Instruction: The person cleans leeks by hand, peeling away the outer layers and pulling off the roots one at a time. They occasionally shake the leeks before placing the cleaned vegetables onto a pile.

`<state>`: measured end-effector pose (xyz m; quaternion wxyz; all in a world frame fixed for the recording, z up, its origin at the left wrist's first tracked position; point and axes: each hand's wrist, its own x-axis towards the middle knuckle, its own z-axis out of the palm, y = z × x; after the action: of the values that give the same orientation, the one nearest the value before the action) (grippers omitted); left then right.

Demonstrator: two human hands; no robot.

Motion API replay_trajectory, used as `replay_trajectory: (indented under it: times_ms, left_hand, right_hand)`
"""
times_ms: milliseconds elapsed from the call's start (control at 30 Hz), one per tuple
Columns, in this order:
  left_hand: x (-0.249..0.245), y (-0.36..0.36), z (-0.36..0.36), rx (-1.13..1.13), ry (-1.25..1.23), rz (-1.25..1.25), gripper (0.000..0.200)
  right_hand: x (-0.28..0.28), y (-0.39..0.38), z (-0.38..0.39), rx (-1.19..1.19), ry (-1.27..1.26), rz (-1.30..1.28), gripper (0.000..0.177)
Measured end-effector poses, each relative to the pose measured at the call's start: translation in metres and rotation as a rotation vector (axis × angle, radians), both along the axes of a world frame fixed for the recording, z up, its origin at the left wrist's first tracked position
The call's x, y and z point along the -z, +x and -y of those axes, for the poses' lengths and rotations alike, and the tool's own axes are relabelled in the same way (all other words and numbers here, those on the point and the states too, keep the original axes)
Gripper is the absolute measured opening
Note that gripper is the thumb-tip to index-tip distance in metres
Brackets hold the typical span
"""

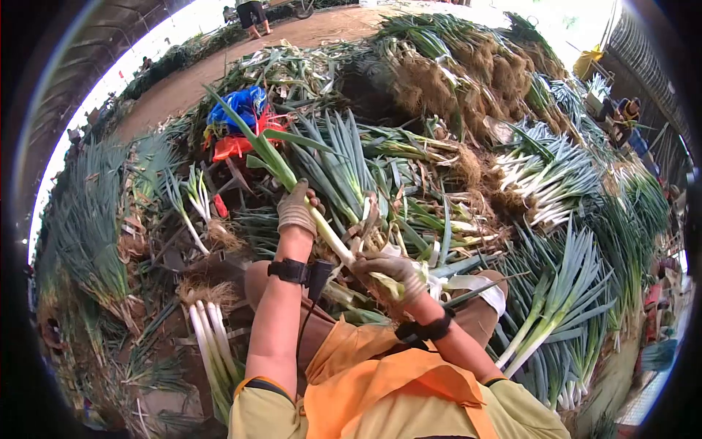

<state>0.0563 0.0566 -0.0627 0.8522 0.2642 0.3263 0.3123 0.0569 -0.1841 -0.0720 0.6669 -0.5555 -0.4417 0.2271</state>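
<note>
A long leek (333,238) slants across in front of my body, green leaves up to the left and white stalk down to the right. My left hand (296,210), in a pale work glove, is wrapped around its upper stalk. At the lower white end my gloved right hand (391,268) is closed; its fingertips are partly hidden. A loose yellow-green outer leaf (386,284) hangs just under my right hand. Leafy leeks (344,157) lie just beyond my hands, among dry trimmings.
Clean white-stemmed leeks (212,336) lie at my left, and more leeks (545,307) at my right. Behind rises a heap of rooted leeks (468,73). Blue plastic (241,108) and red plastic (232,148) sit ahead. Another person (627,113) is at the far right.
</note>
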Motion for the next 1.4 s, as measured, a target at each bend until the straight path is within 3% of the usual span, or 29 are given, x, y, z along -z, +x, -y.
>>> replay_trajectory:
  times_ms: [33,67,133,167,233,267,300,333,400,433,533,600,667,733,800,867,933,1000,1067,1133,1200,1333,1400]
  left_hand:
    - [-0.002,0.000,-0.004,-0.015,-0.006,-0.009,0.013]
    - [-0.001,-0.001,-0.009,-0.029,-0.016,-0.014,0.013]
    - [-0.008,-0.006,-0.026,-0.007,0.006,-0.053,0.011]
    - [-0.002,-0.008,-0.040,0.005,-0.001,-0.009,0.011]
    - [0.007,-0.007,-0.043,-0.020,-0.023,-0.007,0.014]
    - [0.008,-0.008,-0.033,-0.005,-0.029,-0.018,0.014]
    - [0.006,-0.006,-0.021,-0.004,0.023,-0.025,0.014]
    - [0.004,-0.002,-0.013,-0.003,0.078,-0.028,0.014]
    - [-0.003,0.001,-0.020,-0.023,0.021,-0.041,0.013]
    - [-0.008,-0.004,-0.033,-0.016,0.056,-0.027,0.012]
    - [-0.023,-0.031,-0.094,-0.127,0.215,-0.005,0.010]
    - [-0.034,-0.053,-0.136,-0.150,0.194,-0.004,0.009]
    - [-0.043,-0.060,-0.145,-0.162,0.272,0.020,0.009]
    - [-0.045,-0.048,-0.135,-0.140,0.290,-0.030,0.009]
    - [-0.044,-0.034,-0.123,0.038,0.238,0.046,0.010]
    - [-0.048,-0.026,-0.087,0.027,0.263,0.032,0.016]
    - [-0.056,-0.021,-0.049,-0.021,0.316,0.015,0.016]
    - [-0.056,-0.017,-0.021,-0.004,0.312,0.016,0.016]
    - [-0.056,-0.015,0.002,-0.012,0.334,0.055,0.015]
    - [-0.055,-0.015,0.016,-0.013,0.296,0.070,0.013]
    - [-0.049,-0.015,0.025,0.023,0.244,0.151,0.013]
    - [-0.042,-0.015,0.036,0.052,0.242,0.114,0.013]
    - [-0.039,-0.019,0.041,0.130,0.307,0.144,0.027]
  right_hand:
    - [-0.023,-0.002,0.013,0.005,-0.054,0.095,0.024]
    - [-0.026,-0.004,0.026,-0.095,-0.161,-0.075,0.020]
    - [-0.019,0.007,0.039,-0.266,0.089,0.348,0.018]
    - [-0.018,-0.003,0.059,-0.273,-0.134,-0.216,0.023]
    - [-0.012,0.007,0.055,-0.232,-0.066,-0.197,0.024]
    - [-0.013,0.016,0.048,-0.198,0.014,-0.165,0.025]
    - [-0.041,0.016,0.034,0.024,-0.131,0.162,0.024]
    - [-0.020,0.030,0.018,-0.073,-0.185,0.180,0.025]
    - [0.019,0.027,0.013,0.128,-0.034,0.392,0.028]
    - [0.032,0.024,0.016,0.107,-0.099,0.358,0.029]
    - [0.089,0.009,0.078,0.012,-0.371,-0.111,0.030]
    - [0.121,0.004,0.130,0.104,-0.343,-0.615,0.032]
    - [0.133,0.013,0.153,0.122,-0.397,-0.772,0.034]
    - [0.117,0.045,0.160,-0.158,-0.917,-0.082,0.034]
    - [0.045,0.054,0.116,-0.095,-0.902,0.809,0.034]
    - [0.031,0.065,0.080,0.099,-0.579,1.020,0.030]
    - [0.004,0.050,0.046,0.048,-0.520,0.547,0.023]
    - [-0.004,0.029,0.020,-0.021,-0.555,0.339,0.022]
    - [0.010,0.012,0.001,-0.037,-0.611,0.492,0.022]
    - [0.028,0.001,-0.008,0.061,-0.531,0.454,0.019]
    - [0.037,-0.002,-0.010,0.149,-0.642,0.511,0.015]
    - [0.025,-0.007,0.006,0.117,-0.644,0.547,0.012]
    - [0.032,-0.008,0.011,0.142,-0.615,0.556,0.015]
